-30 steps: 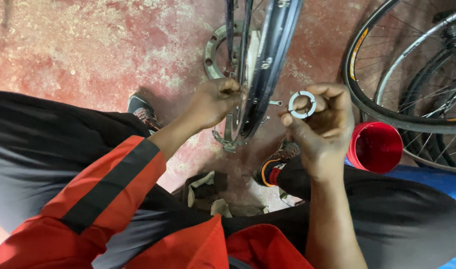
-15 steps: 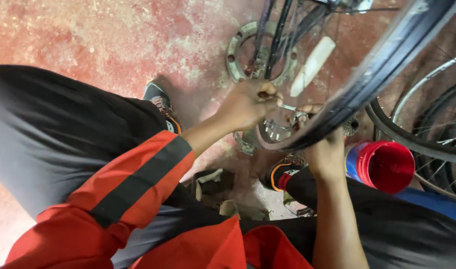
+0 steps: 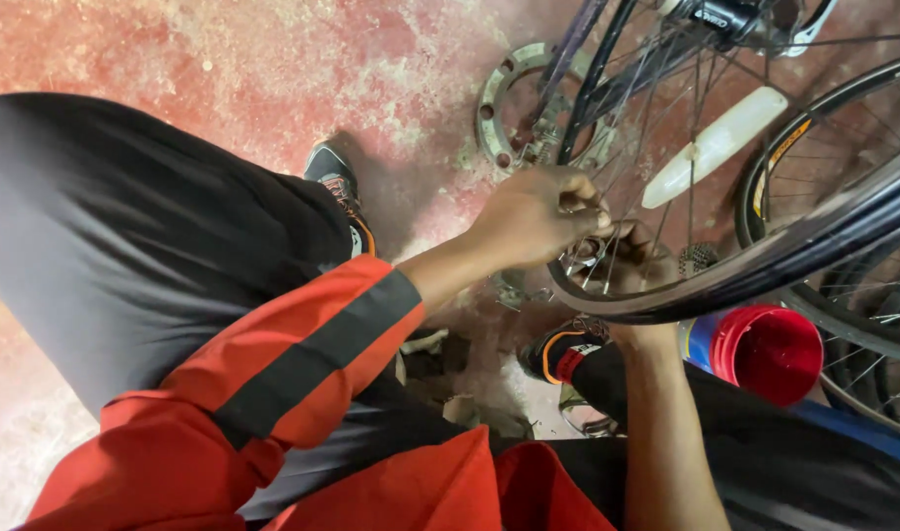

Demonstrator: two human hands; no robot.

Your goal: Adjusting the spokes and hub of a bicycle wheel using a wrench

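A black-rimmed bicycle wheel (image 3: 666, 300) lies tilted across my lap area, its spokes running in to the hub (image 3: 596, 248). My left hand (image 3: 534, 218) is on the near side of the hub, fingers pinched shut on its axle end. My right hand (image 3: 639, 264) reaches up from below and holds the hub from the far side. It shows only through the spokes, so anything small in its fingers is hidden. An orange sleeve with a dark band covers my left arm.
A round metal disc with holes (image 3: 497, 110) lies on the red concrete floor. A red-topped blue tub (image 3: 765, 352) stands at the right. More bicycle wheels (image 3: 848, 167) and a white strip (image 3: 716, 147) crowd the upper right. My shoes (image 3: 334, 177) rest below the wheel.
The wheel has tipped from upright to a flatter tilt. My right hand, which held up a small metal ring beside the rim, has gone behind the spokes to the hub.
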